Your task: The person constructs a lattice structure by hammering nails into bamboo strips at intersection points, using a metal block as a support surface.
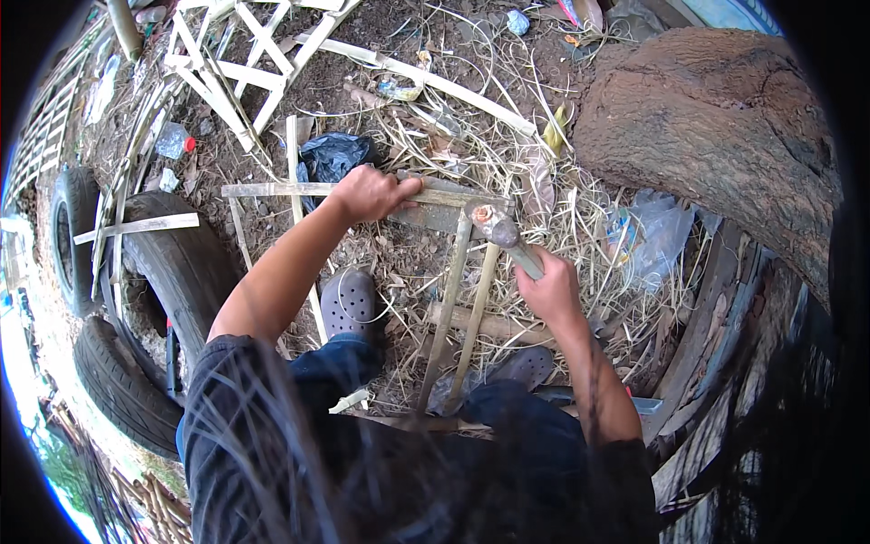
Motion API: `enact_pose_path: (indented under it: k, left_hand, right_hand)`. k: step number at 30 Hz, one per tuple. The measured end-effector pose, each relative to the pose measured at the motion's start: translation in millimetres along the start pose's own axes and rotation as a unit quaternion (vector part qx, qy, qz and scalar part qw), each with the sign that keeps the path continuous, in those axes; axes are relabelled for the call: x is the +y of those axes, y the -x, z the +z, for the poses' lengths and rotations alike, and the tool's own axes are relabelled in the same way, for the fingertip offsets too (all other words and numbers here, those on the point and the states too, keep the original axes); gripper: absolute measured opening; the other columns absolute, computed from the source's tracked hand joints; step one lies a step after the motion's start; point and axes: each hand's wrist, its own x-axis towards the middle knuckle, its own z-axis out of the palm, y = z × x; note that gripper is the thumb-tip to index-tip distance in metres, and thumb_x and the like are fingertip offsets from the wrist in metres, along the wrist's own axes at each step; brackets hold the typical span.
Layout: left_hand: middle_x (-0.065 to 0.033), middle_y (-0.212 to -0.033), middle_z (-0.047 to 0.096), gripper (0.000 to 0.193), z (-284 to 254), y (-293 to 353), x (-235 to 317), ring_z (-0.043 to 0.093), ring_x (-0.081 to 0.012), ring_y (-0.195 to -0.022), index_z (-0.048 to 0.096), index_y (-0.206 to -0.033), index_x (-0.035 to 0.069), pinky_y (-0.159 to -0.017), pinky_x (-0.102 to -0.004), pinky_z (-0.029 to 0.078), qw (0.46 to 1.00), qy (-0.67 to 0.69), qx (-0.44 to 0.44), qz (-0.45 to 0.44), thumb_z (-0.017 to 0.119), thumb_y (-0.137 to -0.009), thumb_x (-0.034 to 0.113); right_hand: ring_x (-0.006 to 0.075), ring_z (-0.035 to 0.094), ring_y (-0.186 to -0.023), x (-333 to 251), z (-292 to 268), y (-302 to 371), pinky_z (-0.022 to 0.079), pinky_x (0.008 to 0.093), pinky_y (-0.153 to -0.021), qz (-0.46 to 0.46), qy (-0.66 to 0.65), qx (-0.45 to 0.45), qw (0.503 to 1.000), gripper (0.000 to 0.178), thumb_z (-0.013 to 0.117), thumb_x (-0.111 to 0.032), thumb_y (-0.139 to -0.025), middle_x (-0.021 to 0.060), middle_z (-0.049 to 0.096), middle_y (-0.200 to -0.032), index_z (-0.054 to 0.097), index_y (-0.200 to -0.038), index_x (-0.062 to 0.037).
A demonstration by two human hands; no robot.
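My left hand (370, 194) is closed on a flat bamboo strip (272, 189) that runs crosswise in front of me. My right hand (553, 288) grips the handle of a hammer (498, 227), whose worn head is over the strip's right end. Two more bamboo strips (444, 317) come down from that end toward my legs, and others join near the left end like a frame. Beneath the strip and my left hand lies a flat grey slab (426, 216). The hammer head hides the exact corner where the strips meet, so contact there cannot be told.
A thick tree trunk (707, 127) lies at the right. Old tyres (172, 263) stand at the left, and a bamboo lattice (245, 68) is at the upper left. Bamboo shavings (507, 154), a black plastic bag (337, 156) and a clear bag (657, 236) litter the soil.
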Motion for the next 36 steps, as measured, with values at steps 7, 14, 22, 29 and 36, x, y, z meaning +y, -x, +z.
enact_pose_path:
  k: [7,14,22,29,36]
  left_hand:
    - [-0.0058,-0.056,0.058,0.030,7.5,0.5,-3.2,0.061,-0.0251,-0.048,0.046,-0.116,0.019,-0.039,-0.0376,0.046,0.999,-0.033,0.031,0.012,0.045,-0.098,0.042]
    - [-0.0047,-0.052,0.055,0.035,13.2,-1.6,-3.8,0.060,-0.0242,-0.045,0.046,-0.122,0.020,-0.039,-0.0374,0.046,0.998,-0.035,0.039,0.021,0.046,-0.097,0.044]
    - [-0.0049,-0.053,0.057,0.034,5.1,-1.0,-3.5,0.063,-0.0246,-0.048,0.046,-0.127,0.021,-0.041,-0.0379,0.048,0.999,-0.036,0.008,0.018,0.049,-0.096,0.033]
    - [-0.0044,-0.053,0.056,0.029,2.6,-2.1,-5.0,0.063,-0.0264,-0.050,0.047,-0.123,0.021,-0.042,-0.0381,0.048,0.999,-0.039,-0.008,0.017,0.049,-0.095,0.028]
    - [-0.0052,-0.052,0.055,0.029,6.2,-3.5,-4.9,0.061,-0.0258,-0.047,0.046,-0.115,0.020,-0.040,-0.0390,0.045,0.999,-0.029,0.003,0.023,0.046,-0.097,0.043]
  right_hand:
    - [0.0415,0.065,-0.068,-19.1,-12.0,-22.1,0.052,0.0478,-0.063,0.097,0.083,-0.086,0.988,0.016,0.063,-0.015,-0.079,0.0224,0.064,-0.068,0.066,-0.084,-0.0005]
    - [0.0424,0.064,-0.068,-7.6,-3.9,-15.6,0.051,0.0480,-0.062,0.074,0.043,-0.029,0.996,0.016,0.065,-0.016,-0.080,0.0224,0.064,-0.069,0.066,-0.084,-0.0010]
    - [0.0351,0.064,-0.059,4.0,10.1,1.7,0.051,0.0422,-0.056,-0.069,0.024,0.042,0.996,0.010,0.068,-0.010,-0.076,0.0164,0.062,-0.064,0.063,-0.079,-0.0028]
    - [0.0313,0.062,-0.053,16.4,7.3,6.5,0.048,0.0399,-0.051,-0.164,-0.009,0.076,0.984,0.008,0.068,-0.006,-0.074,0.0114,0.060,-0.060,0.059,-0.073,-0.0057]
    - [0.0303,0.064,-0.056,19.3,23.5,-4.6,0.049,0.0393,-0.051,-0.170,0.046,0.088,0.980,0.007,0.065,-0.007,-0.072,0.0113,0.064,-0.066,0.059,-0.073,-0.0057]
